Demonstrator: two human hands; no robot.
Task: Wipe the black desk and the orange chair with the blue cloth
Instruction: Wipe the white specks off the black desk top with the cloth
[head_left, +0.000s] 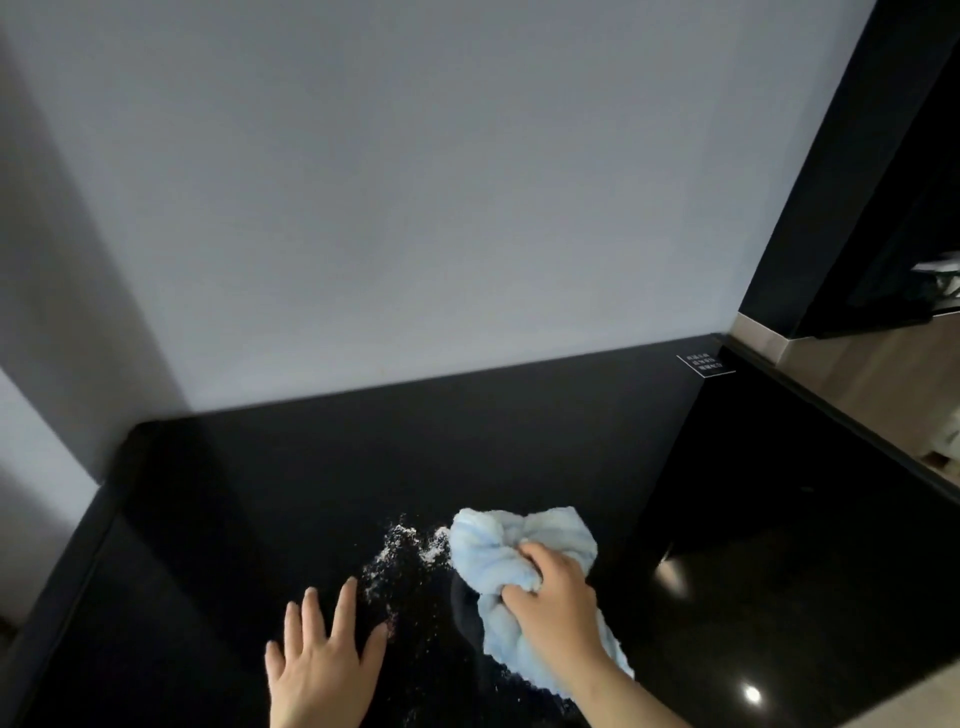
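A glossy black desk (dusted with white powder) is being pressed by the flat, spread left hand; the bunched blue cloth is being gripped on it by the right hand.

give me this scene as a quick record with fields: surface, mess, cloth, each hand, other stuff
surface: black desk, glossy, set against a pale wall
mess: white powder scattered on the desk, touching the cloth's edge, between the two hands
cloth: blue cloth, bunched up, lying on the desk
right hand: right hand grips the cloth from above
left hand: left hand holds nothing, fingers straight and spread, low over or on the desk
other: small label at the desk's far right corner, text too small to read
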